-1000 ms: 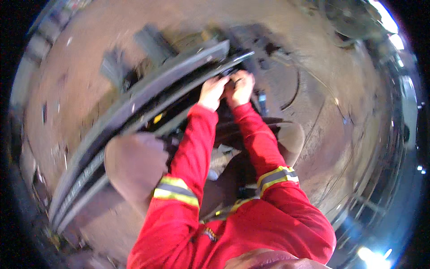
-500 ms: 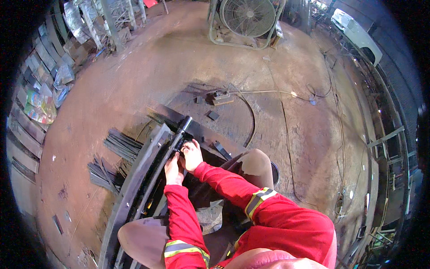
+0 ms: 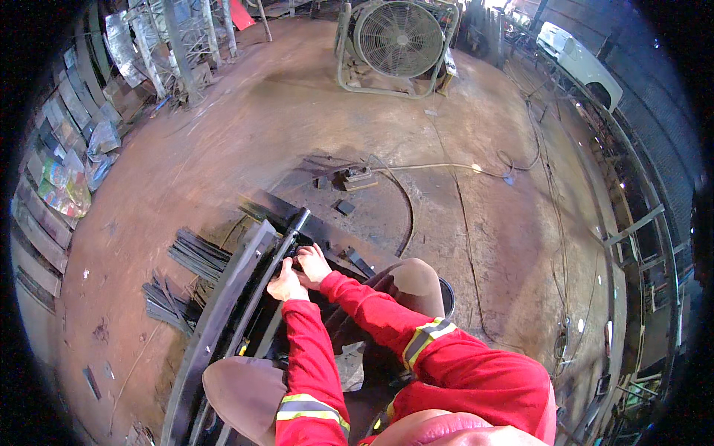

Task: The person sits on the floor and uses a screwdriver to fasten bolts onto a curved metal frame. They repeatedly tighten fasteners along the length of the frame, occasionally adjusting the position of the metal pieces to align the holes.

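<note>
Both hands work close together at a long dark metal frame (image 3: 216, 327) that runs up from the lower left. A round metal rod (image 3: 281, 247) lies along its top, with its bright end at the far tip. My left hand (image 3: 288, 282) is closed beside the rod, thumb up. Just to its right, my right hand (image 3: 312, 266) is closed too, its fingers curled against a small dark part. What the fingers grip is hidden between the hands and the frame.
Bundles of thin dark metal strips (image 3: 198, 251) lie left of the frame. A dark flat plate (image 3: 344, 207) and a clamp-like tool (image 3: 358, 178) with a cable lie beyond. Farther off stands a large caged fan (image 3: 400, 39). Cables (image 3: 467, 245) cross the floor at right.
The view has tilted up slightly, so the scene sits lower. My hands stay together at the rod, with the left thumb now raised more visibly.
</note>
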A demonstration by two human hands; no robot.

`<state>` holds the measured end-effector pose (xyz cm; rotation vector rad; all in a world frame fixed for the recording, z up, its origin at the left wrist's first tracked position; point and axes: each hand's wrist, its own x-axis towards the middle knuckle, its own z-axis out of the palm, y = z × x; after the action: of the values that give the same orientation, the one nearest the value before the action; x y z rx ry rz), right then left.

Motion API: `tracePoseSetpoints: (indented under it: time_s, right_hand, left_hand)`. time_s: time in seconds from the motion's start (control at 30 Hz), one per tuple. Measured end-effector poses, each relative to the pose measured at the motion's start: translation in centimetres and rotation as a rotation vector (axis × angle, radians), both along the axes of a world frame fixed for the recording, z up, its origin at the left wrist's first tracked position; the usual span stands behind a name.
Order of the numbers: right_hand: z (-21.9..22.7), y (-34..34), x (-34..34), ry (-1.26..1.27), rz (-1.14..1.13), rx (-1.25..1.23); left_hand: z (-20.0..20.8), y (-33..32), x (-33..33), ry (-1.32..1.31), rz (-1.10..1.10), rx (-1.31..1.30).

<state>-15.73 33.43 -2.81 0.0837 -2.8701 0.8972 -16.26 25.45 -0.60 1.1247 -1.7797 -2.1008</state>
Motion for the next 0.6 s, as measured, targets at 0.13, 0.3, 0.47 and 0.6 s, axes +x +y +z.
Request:
tracePoseSetpoints:
  time_s: [0.13,0.3,0.47,0.6]
  right_hand:
    - [2.8,-3.1,-0.8,-0.025,-0.041,0.054]
    - [0.8,-3.6,1.0,0.502,-0.091,0.006]
    - [-0.9,-2.9,0.8,0.417,-0.047,-0.039]
    - [-1.6,-1.6,-0.2,0.219,0.066,-0.207]
  left_hand:
    - [-2.8,-2.9,-1.6,0.239,0.061,0.149]
    - [1.3,-4.3,1.4,0.061,-0.304,0.457]
    - [-3.4,-4.1,0.7,0.11,-0.394,0.339]
    - [-5.2,-2.5,0.3,0.257,-0.061,0.025]
